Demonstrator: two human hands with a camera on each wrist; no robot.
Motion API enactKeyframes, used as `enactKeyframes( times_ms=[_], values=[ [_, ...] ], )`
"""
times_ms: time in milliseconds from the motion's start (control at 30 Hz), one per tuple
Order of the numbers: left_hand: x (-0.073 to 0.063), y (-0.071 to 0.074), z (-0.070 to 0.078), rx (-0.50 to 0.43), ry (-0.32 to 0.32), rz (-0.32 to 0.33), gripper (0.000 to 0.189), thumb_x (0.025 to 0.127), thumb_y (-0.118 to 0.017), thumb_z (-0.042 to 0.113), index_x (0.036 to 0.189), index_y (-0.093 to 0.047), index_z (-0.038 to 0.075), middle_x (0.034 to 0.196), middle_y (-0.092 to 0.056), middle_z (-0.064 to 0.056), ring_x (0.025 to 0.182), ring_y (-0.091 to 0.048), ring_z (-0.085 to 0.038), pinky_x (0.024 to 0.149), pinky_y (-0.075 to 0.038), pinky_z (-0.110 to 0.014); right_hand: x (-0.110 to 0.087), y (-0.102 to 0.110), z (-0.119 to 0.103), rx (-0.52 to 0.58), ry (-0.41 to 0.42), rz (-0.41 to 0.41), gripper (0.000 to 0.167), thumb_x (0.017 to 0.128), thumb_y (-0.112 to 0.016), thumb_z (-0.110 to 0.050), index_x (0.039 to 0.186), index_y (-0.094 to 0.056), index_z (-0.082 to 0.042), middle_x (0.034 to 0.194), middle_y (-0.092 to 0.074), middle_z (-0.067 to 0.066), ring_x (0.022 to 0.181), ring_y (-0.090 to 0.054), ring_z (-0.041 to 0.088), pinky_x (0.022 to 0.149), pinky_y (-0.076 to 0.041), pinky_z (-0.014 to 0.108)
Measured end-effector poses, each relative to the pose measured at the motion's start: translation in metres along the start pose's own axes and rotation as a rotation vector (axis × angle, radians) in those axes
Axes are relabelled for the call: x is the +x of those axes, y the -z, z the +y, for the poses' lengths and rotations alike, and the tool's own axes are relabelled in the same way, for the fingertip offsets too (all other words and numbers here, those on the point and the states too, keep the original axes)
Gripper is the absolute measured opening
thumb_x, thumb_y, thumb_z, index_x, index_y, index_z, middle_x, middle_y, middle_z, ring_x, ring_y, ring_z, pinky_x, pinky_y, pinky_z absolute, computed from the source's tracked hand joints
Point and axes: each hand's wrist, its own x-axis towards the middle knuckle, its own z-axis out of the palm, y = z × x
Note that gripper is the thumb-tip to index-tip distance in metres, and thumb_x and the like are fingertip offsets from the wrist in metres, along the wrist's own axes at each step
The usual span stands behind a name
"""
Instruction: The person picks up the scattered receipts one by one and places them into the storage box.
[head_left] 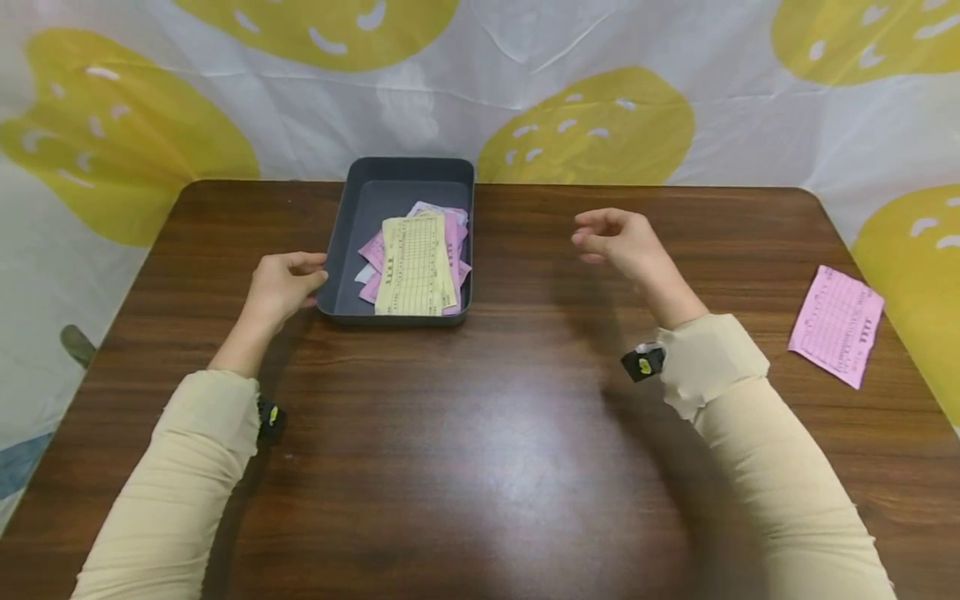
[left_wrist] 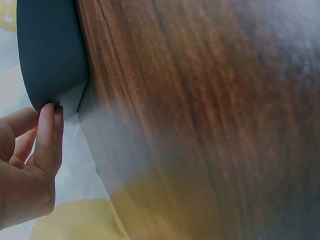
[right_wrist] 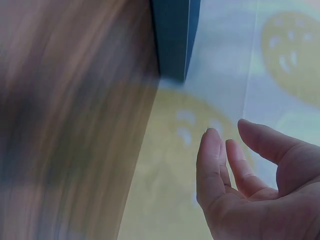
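Observation:
At the back of the table stands a dark grey rectangular tray [head_left: 367,200] with paper slips inside. A yellow printed slip [head_left: 412,267] lies on top of several pink slips [head_left: 372,250]. My left hand [head_left: 276,287] grips the tray's left side near its front corner, thumb and fingertips at the wall. The left wrist view shows those fingers [left_wrist: 46,130] up against the tray. To the right of the tray, my right hand [head_left: 618,242] hovers over the table with fingers loosely bent and nothing held; the right wrist view shows the thumb apart from the fingers [right_wrist: 209,165].
A single pink printed slip [head_left: 836,325] lies near the table's right edge. The brown wooden table [head_left: 420,467] has a white curtain [head_left: 540,50] with yellow shapes behind it. Black wrist cameras sit below both cuffs.

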Motion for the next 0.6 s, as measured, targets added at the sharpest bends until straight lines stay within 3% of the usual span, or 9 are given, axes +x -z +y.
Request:
enactKeyframes(
  times_ms=[267, 433, 600],
  values=[
    [-0.001, -0.001, -0.001, 0.001, -0.001, -0.005, 0.039, 0.095, -0.055, 0.009, 0.133, -0.054, -0.002, 0.123, -0.059, -0.025, 0.085, -0.057, -0.007, 0.061, -0.053, -0.009, -0.015, 0.077, 0.027, 0.155, -0.013, 0.130, 0.019, 0.092, -0.058, -0.006, 0.110, -0.054, -0.010, 0.073, -0.065, -0.016, 0.069, -0.064, -0.004, 0.067, -0.055, 0.011],
    [-0.001, -0.001, -0.001, 0.001, -0.001, -0.003, 0.039, 0.095, -0.055, 0.009, 0.132, -0.054, -0.002, 0.123, -0.059, -0.025, 0.086, -0.058, -0.010, 0.059, -0.052, -0.008, -0.028, 0.122, 0.048, 0.270, -0.074, 0.205, 0.016, 0.088, -0.065, -0.009, 0.098, -0.061, -0.021, 0.076, -0.067, -0.016, 0.070, -0.066, -0.003, 0.067, -0.056, 0.011],
    [-0.001, -0.001, 0.000, -0.005, -0.003, -0.004, 0.039, 0.095, -0.055, 0.009, 0.132, -0.054, -0.002, 0.123, -0.059, -0.025, 0.084, -0.057, -0.007, 0.059, -0.052, -0.007, -0.042, 0.159, 0.069, 0.451, -0.094, 0.263, 0.021, 0.085, -0.066, -0.001, 0.082, -0.067, -0.022, 0.070, -0.070, -0.008, 0.064, -0.068, 0.002, 0.062, -0.057, 0.013]
  ],
)
